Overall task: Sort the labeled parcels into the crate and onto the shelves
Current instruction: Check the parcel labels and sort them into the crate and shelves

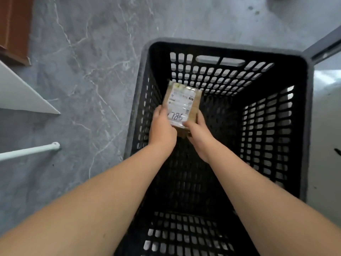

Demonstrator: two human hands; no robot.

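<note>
A small brown cardboard parcel (181,105) with a white label marked "786" is held deep inside a tall black perforated crate (306,111). My left hand (162,128) grips the parcel's near left edge. My right hand (198,133) grips its near right corner, thumb on the label. Both forearms reach down into the crate. The crate's floor beneath the parcel is dark, and I cannot tell whether the parcel touches it.
The crate stands on a grey marbled floor (88,71). A white shelf board (22,95) and a white rod (31,150) jut in from the left. A brown box (14,28) sits at the top left. A dark frame edge (326,45) runs at the upper right.
</note>
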